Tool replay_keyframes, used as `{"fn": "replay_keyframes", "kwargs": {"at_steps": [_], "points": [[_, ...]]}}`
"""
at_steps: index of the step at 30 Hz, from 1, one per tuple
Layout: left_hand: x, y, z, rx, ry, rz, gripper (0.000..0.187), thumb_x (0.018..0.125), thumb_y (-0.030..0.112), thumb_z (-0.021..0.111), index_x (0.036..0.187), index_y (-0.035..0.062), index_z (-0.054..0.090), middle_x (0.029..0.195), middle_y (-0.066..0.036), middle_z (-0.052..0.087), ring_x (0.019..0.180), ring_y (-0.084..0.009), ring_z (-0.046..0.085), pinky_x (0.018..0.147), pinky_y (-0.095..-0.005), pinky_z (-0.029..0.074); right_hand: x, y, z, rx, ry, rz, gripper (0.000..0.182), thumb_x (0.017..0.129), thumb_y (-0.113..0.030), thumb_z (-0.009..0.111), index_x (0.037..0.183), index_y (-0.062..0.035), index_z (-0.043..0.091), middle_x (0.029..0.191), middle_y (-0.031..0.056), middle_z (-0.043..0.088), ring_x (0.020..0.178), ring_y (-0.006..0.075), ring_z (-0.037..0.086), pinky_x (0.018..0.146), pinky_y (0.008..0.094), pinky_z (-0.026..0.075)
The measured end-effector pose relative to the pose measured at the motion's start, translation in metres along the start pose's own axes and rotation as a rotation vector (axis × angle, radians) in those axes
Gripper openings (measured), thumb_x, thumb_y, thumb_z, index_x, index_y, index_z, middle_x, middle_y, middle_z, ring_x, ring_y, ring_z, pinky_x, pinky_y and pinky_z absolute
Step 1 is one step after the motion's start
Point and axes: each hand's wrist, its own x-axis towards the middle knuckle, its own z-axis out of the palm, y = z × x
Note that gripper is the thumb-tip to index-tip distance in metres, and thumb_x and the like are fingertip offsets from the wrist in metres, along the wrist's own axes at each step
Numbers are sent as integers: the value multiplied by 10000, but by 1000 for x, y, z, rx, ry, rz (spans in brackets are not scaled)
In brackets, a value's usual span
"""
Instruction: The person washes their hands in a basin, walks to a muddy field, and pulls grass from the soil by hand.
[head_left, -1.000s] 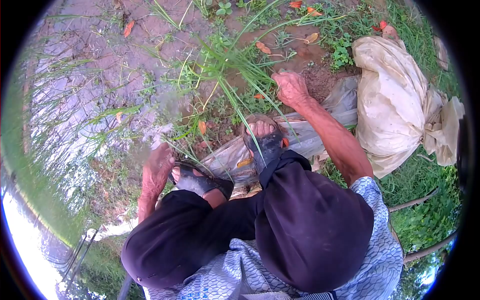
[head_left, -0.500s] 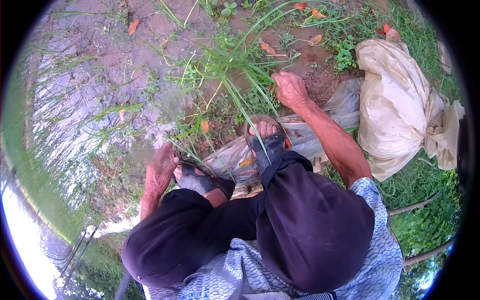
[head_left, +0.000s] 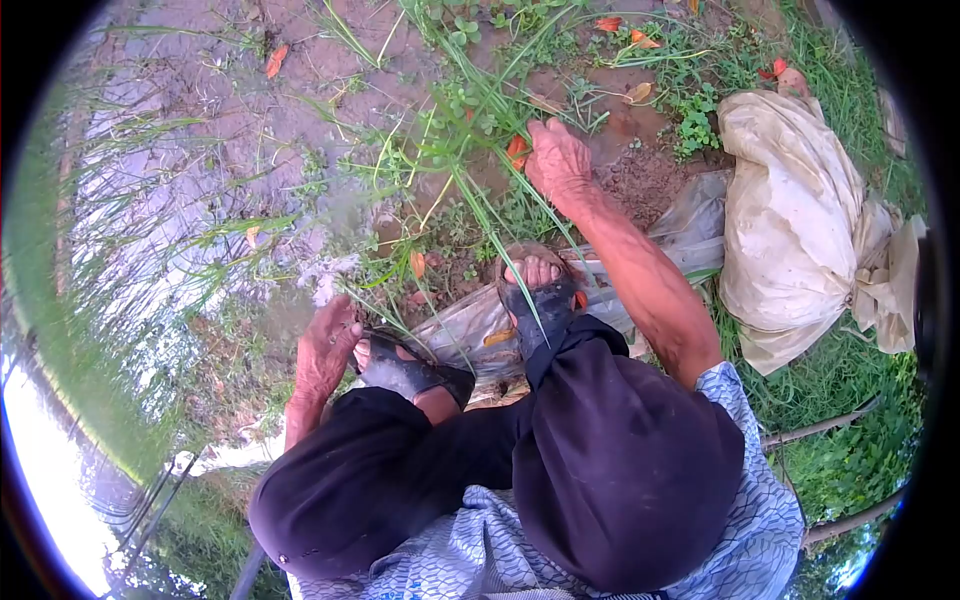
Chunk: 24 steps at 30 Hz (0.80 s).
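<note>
My right hand (head_left: pixel 558 165) reaches out over the mud, its fingers curled around stems at the edge of a clump of long green grass (head_left: pixel 462 130). The fingertips are hidden under the hand. An orange leaf (head_left: pixel 517 152) shows beside the knuckles. Low beside my left foot is my left hand (head_left: pixel 325 350), with its fingers bent and close together; what they hold, if anything, I cannot make out. A few long blades lean from the clump toward my sandalled right foot (head_left: pixel 540 290).
A tied, dirty white sack (head_left: pixel 790 220) stands at the right on grass. Clear plastic sheeting (head_left: pixel 690 225) lies under and beside my feet. Wet mud (head_left: pixel 190 80) with weeds spreads ahead and to the left. A branch (head_left: pixel 830 425) lies at the lower right.
My right hand has moved up and to the left, farther into the grass clump, and the blades have shifted. My left hand stays almost in place.
</note>
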Motion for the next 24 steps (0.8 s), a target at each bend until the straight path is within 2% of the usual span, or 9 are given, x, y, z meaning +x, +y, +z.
{"fn": "replay_keyframes", "kwargs": {"at_steps": [2, 6, 10, 12, 17, 18, 21, 22, 24], "points": [[-2, 4, -1, 13, 2, -4, 577, 899, 264, 670, 1360, -22, 475, 1281, -175, 591, 1169, -275, 583, 1001, -385, 443, 7, 0, 5, -9, 5, -12, 201, 760, -216, 687, 881, -59, 658, 866, 170, 629, 782, 379, 650, 668, 497, 517], [-5, -2, 3, 11, 16, 32, 584, 884, 258, 684, 1353, -27, 486, 1279, -177, 595, 1144, -277, 600, 982, -381, 460, 29, 3, 4, -150, -85, -81, 273, 757, -274, 705, 808, -9, 665, 838, 201, 658, 776, 367, 675, 675, 470, 540], [-8, -3, 3, -1, 23, 40, 588, 876, 254, 689, 1347, -34, 487, 1275, -185, 595, 1142, -274, 601, 985, -382, 455, 39, -10, -12, -249, -271, -76, 147, 748, -129, 669, 831, -24, 729, 853, 202, 697, 814, 331, 704, 726, 431, 559], [-9, -3, 2, -27, 7, 0, 580, 890, 263, 686, 1354, -19, 482, 1287, -135, 590, 1189, -248, 558, 1024, -370, 416, 36, -8, -10, -249, -238, -95, 135, 745, -117, 666, 821, -24, 729, 846, 193, 700, 811, 328, 705, 725, 427, 559], [-9, -3, 3, -4, 8, -7, 573, 878, 247, 691, 1345, -20, 494, 1258, -155, 609, 1152, -250, 586, 994, -364, 446, 45, -14, -12, -285, -346, -93, 133, 746, -129, 671, 811, -32, 735, 826, 186, 707, 815, 310, 710, 722, 415, 561], [-11, 0, 2, -19, 32, -10, 564, 869, 233, 688, 1338, -20, 503, 1243, -168, 615, 1135, -256, 598, 983, -364, 453, 47, -13, -11, -319, -350, -117, 167, 745, -179, 685, 798, -29, 734, 807, 192, 705, 804, 318, 710, 715, 416, 561], [-13, -2, -4, -102, 64, -27, 554, 858, 196, 680, 1336, -23, 506, 1233, -177, 620, 1125, -260, 608, 974, -359, 460, 51, -14, -21, -238, -446, 51, 225, 736, -223, 678, 804, -15, 730, 812, 204, 702, 818, 352, 703, 724, 423, 561], [-14, -7, -4, -104, 79, -15, 555, 858, 192, 679, 1337, -25, 503, 1236, -176, 619, 1128, -259, 607, 977, -359, 459, 49, 0, -11, -204, -476, 81, 337, 719, -309, 688, 797, 18, 700, 749, 190, 681, 746, 317, 683, 674, 410, 528], [-13, -15, 3, -188, 78, -14, 570, 860, 189, 680, 1350, -30, 488, 1263, -177, 606, 1160, -263, 589, 996, -361, 448, 47, -11, -71, 213, -467, 246, 333, 725, -304, 685, 809, 18, 679, 715, 129, 645, 705, 239, 616, 652, 381, 487]]}}
